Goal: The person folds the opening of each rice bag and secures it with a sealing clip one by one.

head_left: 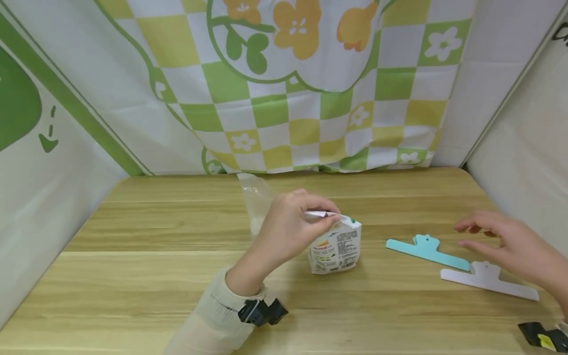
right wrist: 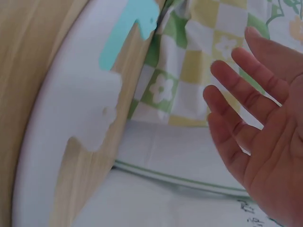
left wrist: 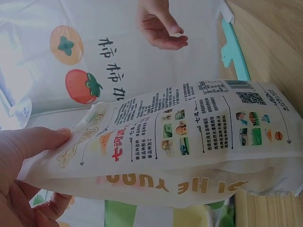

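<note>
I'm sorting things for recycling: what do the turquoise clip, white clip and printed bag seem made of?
Turquoise clip and white clip: probably plastic, smooth and evenly coloured, with low sheen; coated metal seems less likely. Printed bag: likely thin plastic film, fairly matte, judging by its folded top and soft creases; coated paper can't be ruled out.

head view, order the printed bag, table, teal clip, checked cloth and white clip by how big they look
Table
Checked cloth
Printed bag
Teal clip and white clip: look much alike, white nearer, so unranked
</note>
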Motion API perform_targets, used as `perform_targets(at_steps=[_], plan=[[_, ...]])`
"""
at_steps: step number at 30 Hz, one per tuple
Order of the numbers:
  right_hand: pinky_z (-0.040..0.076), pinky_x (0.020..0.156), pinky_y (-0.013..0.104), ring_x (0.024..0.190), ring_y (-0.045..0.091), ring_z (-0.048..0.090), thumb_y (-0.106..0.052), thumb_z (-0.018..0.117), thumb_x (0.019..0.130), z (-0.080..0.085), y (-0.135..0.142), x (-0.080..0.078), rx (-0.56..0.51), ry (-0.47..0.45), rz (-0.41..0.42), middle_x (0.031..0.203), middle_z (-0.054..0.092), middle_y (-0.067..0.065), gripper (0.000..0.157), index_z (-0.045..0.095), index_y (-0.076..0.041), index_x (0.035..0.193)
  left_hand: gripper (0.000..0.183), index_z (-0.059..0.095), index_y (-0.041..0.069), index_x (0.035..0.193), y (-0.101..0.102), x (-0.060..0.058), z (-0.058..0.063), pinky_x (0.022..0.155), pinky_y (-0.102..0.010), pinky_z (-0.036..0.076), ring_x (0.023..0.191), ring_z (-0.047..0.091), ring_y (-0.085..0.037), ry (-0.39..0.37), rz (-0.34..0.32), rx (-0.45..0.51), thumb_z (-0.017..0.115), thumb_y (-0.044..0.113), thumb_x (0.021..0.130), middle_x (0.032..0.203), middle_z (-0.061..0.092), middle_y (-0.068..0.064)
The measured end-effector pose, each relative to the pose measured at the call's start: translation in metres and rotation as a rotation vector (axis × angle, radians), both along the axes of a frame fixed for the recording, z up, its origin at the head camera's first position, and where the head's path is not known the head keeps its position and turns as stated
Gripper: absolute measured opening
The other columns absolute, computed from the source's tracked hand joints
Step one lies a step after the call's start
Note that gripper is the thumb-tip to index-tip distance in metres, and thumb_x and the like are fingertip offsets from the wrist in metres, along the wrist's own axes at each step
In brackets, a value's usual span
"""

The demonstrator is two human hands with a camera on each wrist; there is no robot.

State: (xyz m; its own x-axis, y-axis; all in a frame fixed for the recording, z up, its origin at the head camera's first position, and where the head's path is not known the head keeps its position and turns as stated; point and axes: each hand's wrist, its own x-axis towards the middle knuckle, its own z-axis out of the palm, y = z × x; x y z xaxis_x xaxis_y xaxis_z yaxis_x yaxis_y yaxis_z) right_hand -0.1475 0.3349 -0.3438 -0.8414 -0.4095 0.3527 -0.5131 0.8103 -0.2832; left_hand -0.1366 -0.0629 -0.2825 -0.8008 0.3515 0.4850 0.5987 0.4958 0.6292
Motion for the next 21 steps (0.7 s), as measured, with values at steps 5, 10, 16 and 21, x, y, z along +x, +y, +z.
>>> perform_targets(at_steps=[5,10,16,21], plan=[[0.043,0.063,0.020,0.088,-0.012,0.048,-0.015,0.085,0.076,-0.012,0.015,0.001,0.078,-0.055,-0.020,0.099,0.064,-0.022,0.030,0.071,-0.024,0.101,0.003,0.079,0.013,0.088,-0.001,-0.001,-0.001,0.073,-0.021,0.048,0.080,0.062,-0.008,0.003,-0.004,0.000,0.078,0.015,0.085,0.087,0.078,0.003],[0.044,0.064,0.021,0.088,-0.011,0.049,-0.017,0.088,0.070,-0.022,0.027,0.000,0.127,-0.069,-0.003,0.097,0.069,-0.016,0.035,0.071,-0.022,0.101,0.003,0.079,0.013,0.088,-0.001,-0.001,-0.001,0.071,-0.021,0.048,0.078,0.060,-0.007,0.005,-0.003,-0.002,0.078,0.015,0.085,0.087,0.078,0.004],[0.043,0.067,0.014,0.088,-0.012,0.051,-0.011,0.092,0.059,-0.037,0.041,-0.001,0.103,-0.034,0.118,0.101,0.064,-0.026,0.048,0.070,-0.018,0.101,0.003,0.079,0.014,0.088,0.000,-0.001,-0.001,0.071,-0.021,0.047,0.078,0.060,-0.006,0.003,0.000,-0.013,0.078,0.015,0.085,0.087,0.078,0.004],[0.036,0.073,0.002,0.092,-0.014,0.048,-0.005,0.092,0.051,-0.047,0.050,0.000,0.051,-0.023,0.212,0.105,0.058,-0.032,0.056,0.069,-0.016,0.100,0.003,0.080,0.014,0.088,0.001,-0.001,-0.001,0.072,-0.020,0.047,0.078,0.061,-0.006,0.006,0.004,-0.020,0.079,0.016,0.085,0.087,0.078,0.005]])
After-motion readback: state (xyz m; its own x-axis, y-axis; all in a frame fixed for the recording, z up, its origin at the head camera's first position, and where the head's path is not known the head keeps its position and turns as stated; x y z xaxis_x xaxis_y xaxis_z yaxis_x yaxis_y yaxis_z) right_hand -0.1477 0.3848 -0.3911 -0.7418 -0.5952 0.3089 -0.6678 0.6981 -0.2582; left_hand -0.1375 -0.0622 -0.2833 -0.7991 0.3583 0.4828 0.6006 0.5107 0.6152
